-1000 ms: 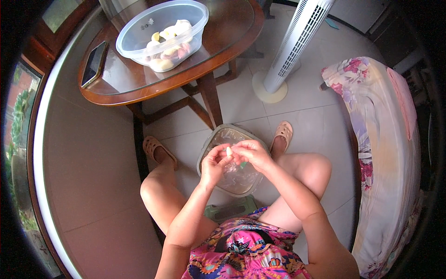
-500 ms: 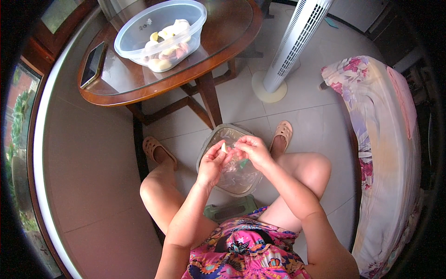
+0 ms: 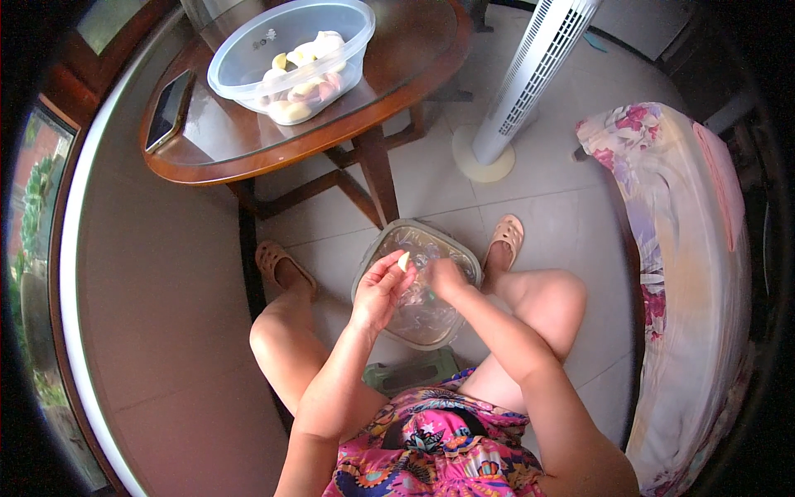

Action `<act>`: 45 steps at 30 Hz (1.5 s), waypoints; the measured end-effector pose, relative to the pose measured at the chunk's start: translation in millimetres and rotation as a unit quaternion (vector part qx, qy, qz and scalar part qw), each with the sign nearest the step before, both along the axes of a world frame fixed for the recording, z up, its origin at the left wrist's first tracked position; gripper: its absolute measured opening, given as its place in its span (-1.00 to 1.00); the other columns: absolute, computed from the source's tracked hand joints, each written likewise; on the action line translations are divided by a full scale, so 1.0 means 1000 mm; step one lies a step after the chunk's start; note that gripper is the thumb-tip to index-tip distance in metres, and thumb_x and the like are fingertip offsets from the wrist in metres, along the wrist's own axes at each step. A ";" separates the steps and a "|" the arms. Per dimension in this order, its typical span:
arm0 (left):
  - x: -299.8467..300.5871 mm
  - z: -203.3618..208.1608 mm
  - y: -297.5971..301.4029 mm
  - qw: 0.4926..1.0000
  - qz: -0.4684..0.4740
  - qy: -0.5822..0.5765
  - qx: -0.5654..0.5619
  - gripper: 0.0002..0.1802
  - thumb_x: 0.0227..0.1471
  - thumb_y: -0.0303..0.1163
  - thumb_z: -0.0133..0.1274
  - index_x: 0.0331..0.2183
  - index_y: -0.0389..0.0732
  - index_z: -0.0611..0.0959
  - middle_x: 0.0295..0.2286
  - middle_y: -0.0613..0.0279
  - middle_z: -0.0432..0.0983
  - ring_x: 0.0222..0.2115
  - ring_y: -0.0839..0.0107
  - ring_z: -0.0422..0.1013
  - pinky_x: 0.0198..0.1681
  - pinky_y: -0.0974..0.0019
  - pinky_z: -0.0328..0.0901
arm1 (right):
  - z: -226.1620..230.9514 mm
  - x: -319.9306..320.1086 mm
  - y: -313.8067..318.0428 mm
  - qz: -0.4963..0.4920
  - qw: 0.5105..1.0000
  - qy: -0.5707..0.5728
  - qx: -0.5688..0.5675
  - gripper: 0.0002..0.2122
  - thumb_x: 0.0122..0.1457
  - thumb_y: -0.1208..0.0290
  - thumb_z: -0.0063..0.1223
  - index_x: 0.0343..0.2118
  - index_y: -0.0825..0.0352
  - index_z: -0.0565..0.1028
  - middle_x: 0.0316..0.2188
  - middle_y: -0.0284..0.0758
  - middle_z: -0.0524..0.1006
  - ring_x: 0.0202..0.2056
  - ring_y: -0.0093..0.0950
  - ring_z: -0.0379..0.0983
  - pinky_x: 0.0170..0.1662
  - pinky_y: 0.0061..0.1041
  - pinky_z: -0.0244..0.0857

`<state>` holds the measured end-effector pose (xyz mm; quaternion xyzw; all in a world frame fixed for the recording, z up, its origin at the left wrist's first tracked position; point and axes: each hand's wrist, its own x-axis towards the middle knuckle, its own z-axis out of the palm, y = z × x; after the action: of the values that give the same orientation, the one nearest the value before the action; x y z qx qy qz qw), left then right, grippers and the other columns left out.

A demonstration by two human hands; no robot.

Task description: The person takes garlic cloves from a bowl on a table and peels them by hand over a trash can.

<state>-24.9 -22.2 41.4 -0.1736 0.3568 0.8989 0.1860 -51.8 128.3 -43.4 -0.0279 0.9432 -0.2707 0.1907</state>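
A pale peeled garlic clove (image 3: 403,262) is pinched between the thumb and fingers of my left hand (image 3: 379,288). My right hand (image 3: 447,280) is just to the right, apart from the clove and blurred by motion, its fingers pointing down and hard to make out. Both hands are over a square waste bin (image 3: 427,328) lined with clear plastic, with some pinkish scraps inside. On the table, a clear plastic bowl (image 3: 240,81) contains several garlic cloves and bulbs (image 3: 305,58), some whitish, some pinkish.
An oval wooden table (image 3: 265,162) stands ahead on the left, with a phone (image 3: 171,112) lying on it. Beyond the bin rises a white tower fan (image 3: 526,79). A flowered cloth (image 3: 679,273) covers something on the right. A green stool-like object (image 3: 411,371) shows below the bin.
My right hand has moved slightly right and down, away from the clove, and turned its fingers toward the bin. The left hand still holds the clove in nearly the same place.
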 end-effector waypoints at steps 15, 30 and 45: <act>0.002 0.003 -0.003 0.982 -0.024 0.090 -0.165 -0.80 -0.14 -0.52 -0.09 -0.35 -0.34 0.41 -0.45 0.21 0.39 -0.44 0.53 0.33 -0.32 0.51 0.25 | 0.090 0.001 -0.009 -0.075 0.814 -0.111 -0.566 -0.83 -0.08 0.51 -0.04 -0.38 0.39 0.34 -0.50 -0.38 0.39 -0.56 -0.69 0.28 -0.57 -0.76 0.16; 0.003 0.008 -0.007 0.987 -0.025 0.095 -0.128 -0.86 -0.18 -0.60 -0.10 -0.43 -0.39 0.44 -0.47 0.17 0.41 -0.48 0.49 0.36 -0.34 0.48 0.28 | 0.096 0.000 -0.004 -0.037 0.830 -0.112 -0.546 -0.85 -0.09 0.57 -0.07 -0.39 0.42 0.35 -0.51 -0.38 0.40 -0.59 -0.70 0.23 -0.54 -0.77 0.14; 0.004 -0.001 -0.006 0.990 0.039 0.075 -0.117 -0.85 -0.17 -0.56 -0.07 -0.41 -0.35 0.43 -0.51 0.20 0.40 -0.53 0.50 0.36 -0.41 0.52 0.30 | 0.108 0.003 -0.010 -0.020 0.824 -0.062 -0.563 -0.88 -0.06 0.53 -0.07 -0.41 0.38 0.34 -0.47 -0.43 0.37 -0.47 -0.71 0.27 -0.50 -0.77 0.14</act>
<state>-21.0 -28.1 40.3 -0.1396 0.4654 0.8680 0.1019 -49.0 118.1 64.3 -0.0943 0.6129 -0.7600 0.1945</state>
